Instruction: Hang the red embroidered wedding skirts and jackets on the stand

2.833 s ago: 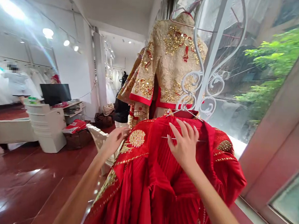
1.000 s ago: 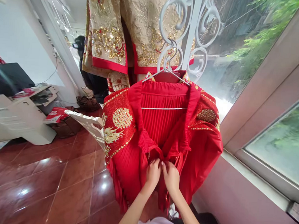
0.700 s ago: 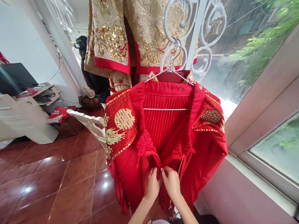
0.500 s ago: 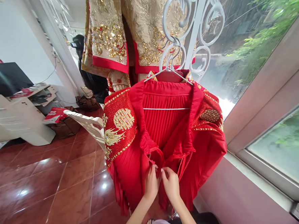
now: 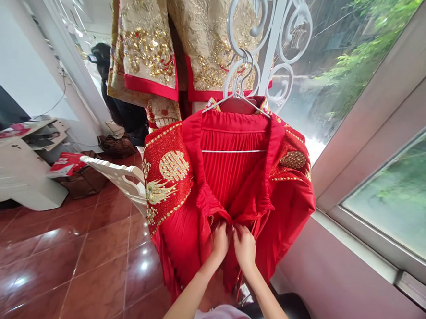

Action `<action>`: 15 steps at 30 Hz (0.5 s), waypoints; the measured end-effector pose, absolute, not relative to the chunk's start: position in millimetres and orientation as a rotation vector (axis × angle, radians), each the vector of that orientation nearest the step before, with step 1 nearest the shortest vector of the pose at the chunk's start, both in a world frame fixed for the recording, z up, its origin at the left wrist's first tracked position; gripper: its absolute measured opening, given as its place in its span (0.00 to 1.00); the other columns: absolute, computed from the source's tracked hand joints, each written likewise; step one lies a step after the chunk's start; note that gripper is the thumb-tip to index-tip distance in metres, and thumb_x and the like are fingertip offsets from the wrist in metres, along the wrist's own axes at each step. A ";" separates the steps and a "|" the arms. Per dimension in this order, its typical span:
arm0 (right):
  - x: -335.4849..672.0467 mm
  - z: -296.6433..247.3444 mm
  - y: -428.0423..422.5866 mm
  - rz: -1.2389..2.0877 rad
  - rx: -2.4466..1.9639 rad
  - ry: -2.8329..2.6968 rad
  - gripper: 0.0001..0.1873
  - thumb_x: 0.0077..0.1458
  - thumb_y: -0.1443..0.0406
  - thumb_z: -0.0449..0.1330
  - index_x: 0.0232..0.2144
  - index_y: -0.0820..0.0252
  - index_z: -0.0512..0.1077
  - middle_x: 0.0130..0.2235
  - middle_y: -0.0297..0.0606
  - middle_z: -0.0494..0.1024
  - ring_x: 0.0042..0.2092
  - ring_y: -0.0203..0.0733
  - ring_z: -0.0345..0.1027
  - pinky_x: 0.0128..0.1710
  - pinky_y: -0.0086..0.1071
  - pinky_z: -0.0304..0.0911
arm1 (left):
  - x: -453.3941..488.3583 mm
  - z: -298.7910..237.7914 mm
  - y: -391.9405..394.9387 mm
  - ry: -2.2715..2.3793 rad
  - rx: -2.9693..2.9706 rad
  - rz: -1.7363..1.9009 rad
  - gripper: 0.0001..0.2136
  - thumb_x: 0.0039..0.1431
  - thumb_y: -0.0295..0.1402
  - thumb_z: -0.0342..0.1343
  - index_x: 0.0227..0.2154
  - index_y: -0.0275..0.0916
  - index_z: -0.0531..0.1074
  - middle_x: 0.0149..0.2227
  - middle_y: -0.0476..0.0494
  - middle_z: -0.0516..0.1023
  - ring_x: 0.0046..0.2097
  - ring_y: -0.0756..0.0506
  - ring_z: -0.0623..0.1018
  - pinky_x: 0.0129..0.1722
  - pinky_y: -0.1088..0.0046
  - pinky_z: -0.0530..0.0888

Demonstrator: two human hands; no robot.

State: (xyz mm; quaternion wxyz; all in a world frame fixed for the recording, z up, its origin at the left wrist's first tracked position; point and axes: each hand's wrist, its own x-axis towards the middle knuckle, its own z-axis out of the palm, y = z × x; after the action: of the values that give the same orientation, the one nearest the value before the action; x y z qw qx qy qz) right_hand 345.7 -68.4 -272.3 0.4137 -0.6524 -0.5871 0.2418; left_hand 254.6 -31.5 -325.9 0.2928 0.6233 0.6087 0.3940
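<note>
A red pleated garment (image 5: 229, 177) with gold-embroidered shoulders hangs on a thin wire hanger (image 5: 231, 151), its front facing me and its neck open. Both of my hands are at the front edges below the neckline. My left hand (image 5: 221, 242) has its fingers closed on the left edge of the red cloth. Close beside it, my right hand (image 5: 243, 245) pinches the right edge, and the two edges meet between my fingertips. Whatever small fastening lies there is hidden by the fingers. Thin red cords dangle under my right hand.
Behind hangs a cream and gold sequined garment (image 5: 150, 54) with red hems, near a white scrollwork stand (image 5: 270, 47). A white chair back (image 5: 118, 178) is at left, a window frame (image 5: 363, 116) at right. Beyond are a desk (image 5: 25, 167) and brown bags (image 5: 116, 144).
My hands have come up a little and closed more tightly on the cloth, drawing the two front edges together. The view has shifted slightly to the right.
</note>
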 end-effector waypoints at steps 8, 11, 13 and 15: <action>343.0 -278.1 -74.3 0.816 -1.580 -1.362 0.14 0.54 0.59 0.51 0.30 0.61 0.72 0.34 0.44 0.76 0.36 0.45 0.68 0.38 0.34 0.59 | 244.9 -343.8 -48.8 1.363 1.501 1.031 0.08 0.56 0.29 0.48 0.29 0.34 0.71 0.27 0.44 0.77 0.31 0.49 0.75 0.31 0.75 0.71; 338.1 -280.1 -78.2 0.915 -1.562 -1.273 0.14 0.51 0.56 0.53 0.26 0.60 0.70 0.29 0.42 0.74 0.31 0.41 0.65 0.33 0.32 0.58 | 239.8 -347.0 -51.1 1.339 1.455 1.032 0.06 0.54 0.30 0.50 0.29 0.35 0.71 0.29 0.45 0.77 0.32 0.49 0.74 0.32 0.75 0.70; 333.1 -281.3 -79.4 1.042 -1.520 -1.211 0.17 0.49 0.53 0.53 0.23 0.60 0.67 0.23 0.37 0.70 0.25 0.37 0.61 0.26 0.29 0.56 | 236.9 -348.7 -53.5 1.348 1.429 1.024 0.05 0.54 0.30 0.50 0.28 0.35 0.71 0.28 0.46 0.76 0.31 0.49 0.74 0.31 0.76 0.70; 327.7 -281.5 -80.2 1.219 -1.462 -1.152 0.20 0.47 0.50 0.52 0.20 0.60 0.64 0.16 0.31 0.62 0.18 0.32 0.53 0.19 0.27 0.50 | 234.8 -350.0 -57.0 1.385 1.395 1.009 0.05 0.53 0.28 0.50 0.27 0.35 0.70 0.26 0.47 0.75 0.29 0.50 0.73 0.30 0.76 0.69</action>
State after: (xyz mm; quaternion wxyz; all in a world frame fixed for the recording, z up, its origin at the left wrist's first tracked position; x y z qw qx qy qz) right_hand 327.7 -80.2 -281.5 0.4425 -0.5893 -0.4642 0.4913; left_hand 234.8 -57.0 -350.0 0.4493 0.5642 0.5598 0.4079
